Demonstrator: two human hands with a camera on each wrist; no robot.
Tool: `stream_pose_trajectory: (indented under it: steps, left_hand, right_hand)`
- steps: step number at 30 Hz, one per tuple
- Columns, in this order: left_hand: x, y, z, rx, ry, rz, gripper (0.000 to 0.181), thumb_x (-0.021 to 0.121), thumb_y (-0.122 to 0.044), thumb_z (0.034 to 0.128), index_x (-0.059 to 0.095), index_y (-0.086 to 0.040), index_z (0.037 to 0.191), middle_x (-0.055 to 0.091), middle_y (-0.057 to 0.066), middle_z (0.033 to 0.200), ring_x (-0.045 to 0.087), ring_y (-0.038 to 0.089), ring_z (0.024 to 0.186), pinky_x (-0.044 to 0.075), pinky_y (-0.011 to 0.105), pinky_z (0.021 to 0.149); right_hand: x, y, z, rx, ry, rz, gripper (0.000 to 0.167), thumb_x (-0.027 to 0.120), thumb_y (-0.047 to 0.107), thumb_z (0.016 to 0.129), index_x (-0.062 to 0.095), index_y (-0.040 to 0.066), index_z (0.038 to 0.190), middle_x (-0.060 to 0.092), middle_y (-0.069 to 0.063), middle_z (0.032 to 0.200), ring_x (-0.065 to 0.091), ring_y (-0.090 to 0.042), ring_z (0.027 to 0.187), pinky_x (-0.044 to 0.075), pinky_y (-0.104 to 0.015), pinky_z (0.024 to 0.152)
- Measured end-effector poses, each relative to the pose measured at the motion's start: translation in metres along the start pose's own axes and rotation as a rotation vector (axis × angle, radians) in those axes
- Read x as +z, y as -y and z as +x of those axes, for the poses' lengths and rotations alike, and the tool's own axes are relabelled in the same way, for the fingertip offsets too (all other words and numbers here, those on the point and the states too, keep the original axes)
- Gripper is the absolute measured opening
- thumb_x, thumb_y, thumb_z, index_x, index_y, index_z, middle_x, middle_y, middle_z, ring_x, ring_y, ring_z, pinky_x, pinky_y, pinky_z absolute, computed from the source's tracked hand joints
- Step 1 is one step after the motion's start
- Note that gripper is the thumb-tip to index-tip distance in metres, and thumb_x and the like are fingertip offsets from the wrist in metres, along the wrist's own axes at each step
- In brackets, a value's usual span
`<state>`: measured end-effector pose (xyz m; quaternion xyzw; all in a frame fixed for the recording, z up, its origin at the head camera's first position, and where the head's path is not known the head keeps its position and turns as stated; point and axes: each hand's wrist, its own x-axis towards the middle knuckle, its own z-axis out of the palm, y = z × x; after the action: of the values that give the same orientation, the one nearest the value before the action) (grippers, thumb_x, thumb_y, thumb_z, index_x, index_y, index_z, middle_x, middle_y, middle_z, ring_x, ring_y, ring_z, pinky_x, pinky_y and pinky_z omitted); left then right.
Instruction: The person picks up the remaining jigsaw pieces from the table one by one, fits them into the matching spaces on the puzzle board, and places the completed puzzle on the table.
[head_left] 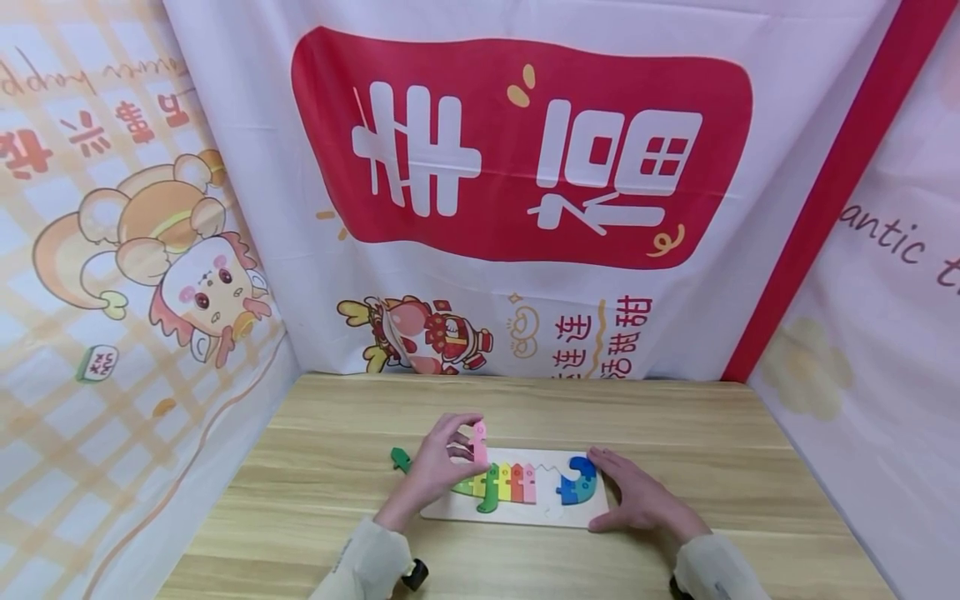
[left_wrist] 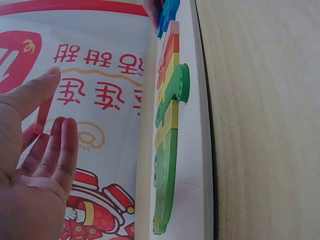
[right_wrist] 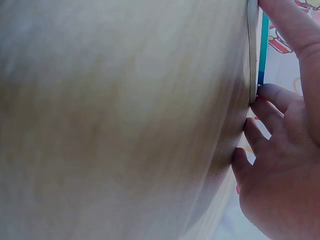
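In the head view my left hand [head_left: 438, 462] pinches a pink puzzle piece [head_left: 480, 443] between thumb and fingers, raised above the white puzzle board [head_left: 517, 517]. That piece, seen edge-on in the left wrist view, looks like a thin reddish strip [left_wrist: 43, 117] by the hand. On the board lies a crocodile-like puzzle with green, yellow, orange and pink pieces [head_left: 530, 485] at left and blue pieces [head_left: 579, 483] at right. A bare gap with outline marks separates them. My right hand [head_left: 637, 496] rests at the board's right end, thumb and fingers spread, touching its edge.
The board lies on a wood-grain table [head_left: 337, 467]. Behind it hangs a white cloth with a red printed panel [head_left: 510, 150]. Patterned cloths stand along the left [head_left: 75, 333] and right sides.
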<state>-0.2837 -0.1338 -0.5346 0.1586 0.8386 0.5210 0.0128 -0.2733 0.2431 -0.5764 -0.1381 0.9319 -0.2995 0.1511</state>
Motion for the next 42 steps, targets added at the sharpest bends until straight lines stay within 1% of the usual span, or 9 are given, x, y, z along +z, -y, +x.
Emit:
stream_pose_trajectory:
  steps: [3,6,12,17,20,23,26,33,42]
  left_hand:
    - [0.001,-0.001,0.0,0.008,-0.005,0.047,0.074,0.089,-0.042,0.0805,0.053,-0.04,0.145,0.053,-0.007,0.141,0.064,0.015,0.107,0.061,0.03,0.089]
    - [0.004,-0.001,0.0,0.007,0.003,0.093,0.075,0.089,-0.043,0.0802,0.054,-0.036,0.146,0.053,-0.01,0.139,0.062,0.013,0.106,0.06,0.033,0.09]
    - [0.017,-0.002,0.002,0.016,0.038,0.147,0.073,0.09,-0.035,0.0819,0.055,-0.032,0.146,0.054,-0.011,0.137,0.058,0.015,0.108,0.06,0.041,0.09]
    - [0.031,-0.006,0.005,0.055,0.066,0.189,0.073,0.09,-0.03,0.0825,0.055,-0.03,0.146,0.057,-0.008,0.139,0.058,0.016,0.113,0.058,0.047,0.094]
    - [0.041,-0.009,0.006,0.063,0.081,0.236,0.072,0.089,-0.033,0.0824,0.055,-0.032,0.146,0.058,-0.009,0.139,0.058,0.015,0.115,0.058,0.045,0.096]
    - [0.053,-0.012,0.008,0.048,0.092,0.27,0.071,0.089,-0.037,0.0819,0.056,-0.035,0.144,0.059,-0.011,0.138,0.059,0.014,0.114,0.058,0.036,0.094]
    - [0.062,-0.015,0.01,0.024,0.103,0.28,0.07,0.09,-0.036,0.0813,0.057,-0.033,0.143,0.061,-0.012,0.135,0.059,0.012,0.112,0.056,0.031,0.091]
    - [0.078,-0.018,0.013,0.001,0.123,0.307,0.071,0.093,-0.035,0.0774,0.062,-0.023,0.14,0.065,-0.009,0.126,0.06,0.015,0.109,0.053,0.042,0.096]
    - [0.09,-0.017,0.019,0.018,0.099,0.403,0.068,0.096,-0.042,0.0703,0.068,-0.027,0.131,0.068,-0.012,0.121,0.058,0.012,0.108,0.048,0.043,0.101]
  right_hand:
    - [0.0,0.0,-0.001,0.0,0.001,0.003,0.115,0.092,0.057,0.068,0.038,0.019,0.161,0.032,-0.01,0.169,0.025,-0.042,0.156,0.025,-0.069,0.122]
    - [0.0,0.001,-0.001,0.001,0.001,0.004,0.114,0.092,0.057,0.068,0.038,0.019,0.161,0.032,-0.01,0.169,0.025,-0.042,0.156,0.025,-0.069,0.122]
    - [0.0,0.001,-0.001,-0.002,0.002,0.0,0.114,0.092,0.058,0.068,0.038,0.019,0.161,0.032,-0.01,0.169,0.025,-0.042,0.156,0.024,-0.069,0.122]
    - [-0.001,0.003,0.0,0.001,0.006,0.011,0.114,0.091,0.059,0.068,0.037,0.02,0.161,0.033,-0.01,0.169,0.025,-0.042,0.156,0.025,-0.069,0.122]
    - [-0.002,0.004,0.0,-0.001,0.006,0.007,0.114,0.091,0.059,0.068,0.037,0.019,0.161,0.033,-0.01,0.169,0.025,-0.042,0.156,0.025,-0.07,0.121]
    - [-0.002,0.004,0.0,-0.005,0.003,0.0,0.114,0.091,0.058,0.068,0.038,0.018,0.161,0.033,-0.01,0.168,0.025,-0.042,0.156,0.025,-0.069,0.121]
    - [-0.002,0.005,0.0,-0.004,0.004,0.0,0.114,0.091,0.058,0.069,0.038,0.018,0.161,0.033,-0.01,0.169,0.025,-0.042,0.156,0.025,-0.07,0.121]
    - [-0.002,0.004,0.0,-0.005,0.008,0.001,0.114,0.091,0.058,0.069,0.038,0.018,0.161,0.032,-0.011,0.169,0.025,-0.042,0.156,0.025,-0.07,0.121]
    - [-0.001,0.002,0.0,0.0,0.012,0.0,0.114,0.091,0.058,0.069,0.037,0.018,0.161,0.031,-0.01,0.169,0.023,-0.042,0.156,0.023,-0.069,0.122]
